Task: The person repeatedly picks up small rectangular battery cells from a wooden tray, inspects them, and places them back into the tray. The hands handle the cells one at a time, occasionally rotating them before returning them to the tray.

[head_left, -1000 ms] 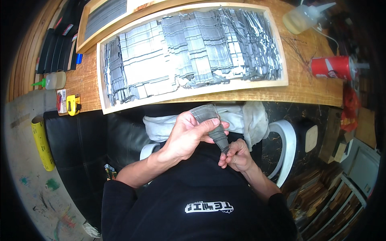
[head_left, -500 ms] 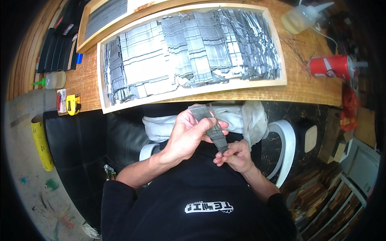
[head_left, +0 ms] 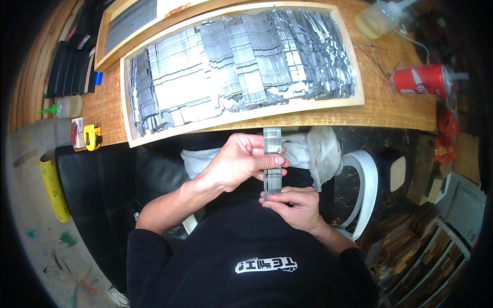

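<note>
A bundle of thin grey strips [head_left: 272, 143] stands upright between my hands, in front of the table edge. My left hand [head_left: 241, 161] is closed round its middle, the thumb lying across the front. The fingers of my right hand [head_left: 297, 204] pinch the bundle's lower end. Beyond my hands, a shallow wooden tray [head_left: 246, 114] on the table holds many similar grey strips packed in layered rows, with looser, more jumbled ones at its right end. Glare whitens the tray's middle left.
On the wooden table [head_left: 400, 110] stand a red can [head_left: 420, 81], a squeeze bottle [head_left: 377, 20], a green-tipped bottle [head_left: 68, 107] and a yellow tape measure [head_left: 92, 137]. Behind lies another wooden frame [head_left: 105, 38]. A white chair arm [head_left: 365, 185] and whitish cloth [head_left: 322, 159] are near my right arm.
The bundle has turned from slanting to nearly vertical, its strips now lined up more evenly. My right hand has shifted slightly left at the lower end; my left hand still grips the middle.
</note>
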